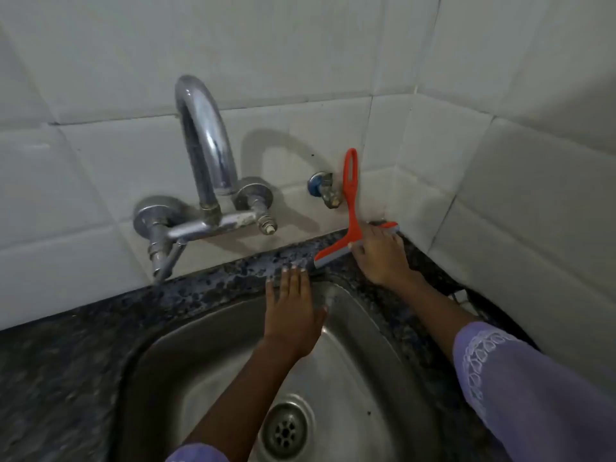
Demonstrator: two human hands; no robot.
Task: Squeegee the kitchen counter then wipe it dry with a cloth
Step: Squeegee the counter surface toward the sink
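An orange squeegee (352, 208) with a grey blade stands on the narrow strip of dark speckled granite counter (213, 285) behind the sink, near the right corner; its looped handle points up along the wall tiles. My right hand (380, 255) grips the squeegee's head and presses the blade onto the counter. My left hand (293, 308) lies flat with fingers spread on the sink's back rim, fingertips on the granite just left of the blade. No cloth is in view.
A steel sink (366, 345) with a round drain (286, 428) fills the foreground. A chrome wall tap (206, 161) arches over it, and a small blue-capped valve (325, 188) sits beside the squeegee handle. White tiled walls meet in a corner at the right.
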